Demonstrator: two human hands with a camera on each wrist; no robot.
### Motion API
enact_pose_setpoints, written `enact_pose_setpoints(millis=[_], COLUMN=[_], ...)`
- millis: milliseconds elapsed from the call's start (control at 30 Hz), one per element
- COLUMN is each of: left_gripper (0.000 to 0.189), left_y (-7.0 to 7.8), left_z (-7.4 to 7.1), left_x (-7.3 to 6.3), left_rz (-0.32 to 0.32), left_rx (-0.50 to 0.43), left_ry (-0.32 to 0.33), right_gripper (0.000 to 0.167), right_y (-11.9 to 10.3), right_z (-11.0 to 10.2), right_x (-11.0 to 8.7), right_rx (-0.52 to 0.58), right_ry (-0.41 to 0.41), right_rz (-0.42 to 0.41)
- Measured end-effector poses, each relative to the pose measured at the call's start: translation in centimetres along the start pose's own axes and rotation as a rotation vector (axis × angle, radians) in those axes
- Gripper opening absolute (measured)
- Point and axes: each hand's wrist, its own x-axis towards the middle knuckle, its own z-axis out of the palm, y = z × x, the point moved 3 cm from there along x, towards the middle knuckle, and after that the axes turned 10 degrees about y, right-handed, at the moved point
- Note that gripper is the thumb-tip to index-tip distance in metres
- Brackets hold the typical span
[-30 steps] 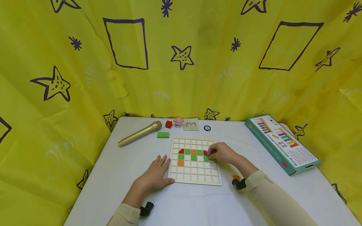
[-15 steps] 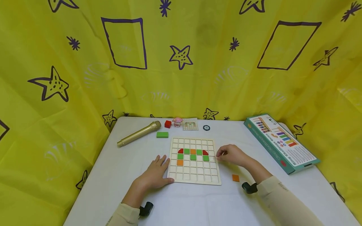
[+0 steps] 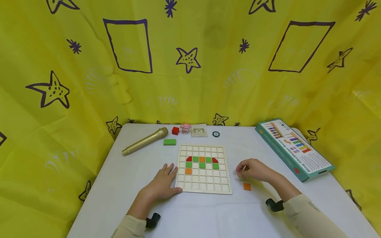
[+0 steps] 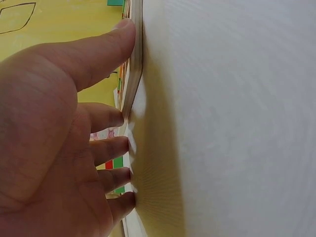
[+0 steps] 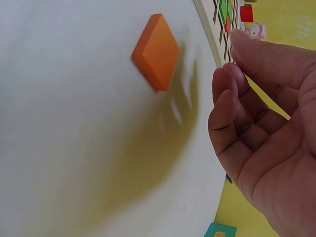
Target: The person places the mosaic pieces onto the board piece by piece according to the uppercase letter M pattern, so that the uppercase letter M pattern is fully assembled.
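A pale wooden grid board (image 3: 206, 187) lies in the middle of the table, with red rounded tiles and green and orange square tiles in its upper and middle cells. My left hand (image 3: 160, 183) rests at the board's left edge, fingers spread; in the left wrist view its thumb (image 4: 106, 57) touches the board's side. To the right of the board, my right hand (image 3: 255, 170) hovers with loosely bent fingers and nothing in them. Just below its fingertips, a loose orange square tile (image 3: 247, 186) lies on the cloth; the right wrist view shows this orange tile (image 5: 159, 53) apart from the fingers.
Behind the board lie a gold microphone (image 3: 145, 141), a green block (image 3: 169, 142), a red cube (image 3: 175, 131), a pink figurine (image 3: 185, 128), a pattern card (image 3: 199, 131) and a dark round token (image 3: 216, 134). A teal game box (image 3: 294, 148) lies at the right. Yellow curtain surrounds the table.
My right hand has let go of the red tile at the board's right side and moved right and down, close to the loose orange tile. The left hand has stayed at the board's edge.
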Motion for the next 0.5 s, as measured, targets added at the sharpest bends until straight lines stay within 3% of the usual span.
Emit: enact_pose_setpoints(millis=[500], left_gripper=[0.09], left_y=[0.0], left_z=[0.0], left_x=[-0.1], left_rz=[0.016], left_rx=[-0.003], left_ry=[0.005], right_gripper=[0.027], right_y=[2.0], right_z=[-0.1], right_x=[-3.0], right_rx=[0.044], right_ry=[-0.034], right_rz=[-0.044])
